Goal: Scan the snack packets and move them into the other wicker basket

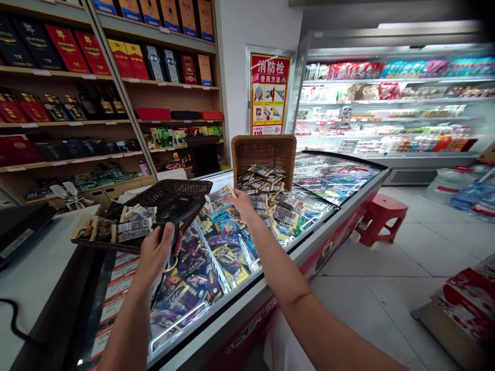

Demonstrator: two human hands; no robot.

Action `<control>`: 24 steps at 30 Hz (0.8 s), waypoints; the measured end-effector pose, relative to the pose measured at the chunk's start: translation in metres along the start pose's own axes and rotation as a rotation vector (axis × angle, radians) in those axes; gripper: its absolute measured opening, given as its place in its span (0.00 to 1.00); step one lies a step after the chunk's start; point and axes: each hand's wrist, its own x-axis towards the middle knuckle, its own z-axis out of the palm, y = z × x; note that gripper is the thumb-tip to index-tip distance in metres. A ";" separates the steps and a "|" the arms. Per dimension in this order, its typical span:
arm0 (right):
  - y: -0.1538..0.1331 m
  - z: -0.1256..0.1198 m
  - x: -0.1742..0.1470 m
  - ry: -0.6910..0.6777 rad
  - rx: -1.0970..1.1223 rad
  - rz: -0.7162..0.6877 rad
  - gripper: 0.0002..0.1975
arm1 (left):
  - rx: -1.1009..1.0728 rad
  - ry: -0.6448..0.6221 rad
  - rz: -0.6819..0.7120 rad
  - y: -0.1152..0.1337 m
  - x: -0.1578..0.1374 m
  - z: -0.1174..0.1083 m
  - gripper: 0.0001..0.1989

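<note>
My left hand (pixel 157 252) is wrapped round the handle of a black handheld barcode scanner (pixel 180 206), raised above the freezer's left end. My right hand (pixel 243 206) pinches a small clear-and-tan snack packet (pixel 219 197) by its edge, just right of the scanner. Behind it a brown wicker basket (pixel 265 147) lies tipped on its side, its opening towards me. Snack packets (pixel 286 214) spill from it across the freezer's glass top. To the left, partly hidden by the scanner, a dark wicker basket (pixel 189 186) holds several similar packets (pixel 133 226).
Beneath the glass of the chest freezer (pixel 332 242) lie colourful ice-cream packs (pixel 230 260). A white counter (pixel 42 273) stands left. Shelves of boxed bottles (pixel 65 44) rise behind it. A red stool (pixel 382 216), water jugs (pixel 448 183) and a lit display fridge (pixel 386 108) are right.
</note>
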 end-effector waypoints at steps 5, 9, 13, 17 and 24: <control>0.002 -0.008 0.004 0.120 0.248 -0.006 0.22 | 0.032 -0.244 -0.003 0.004 -0.005 -0.004 0.30; 0.009 -0.014 0.011 0.145 0.227 0.017 0.21 | 0.099 -0.366 0.005 0.007 -0.010 -0.001 0.28; 0.015 -0.019 0.020 0.183 0.250 0.046 0.17 | 0.148 -0.375 -0.003 0.007 -0.011 0.002 0.31; 0.015 -0.021 0.022 0.234 0.275 0.114 0.18 | 0.170 -0.387 -0.035 0.009 -0.011 0.003 0.32; 0.006 -0.017 0.016 0.226 0.262 0.143 0.18 | 0.173 -0.370 -0.018 0.010 -0.011 0.004 0.32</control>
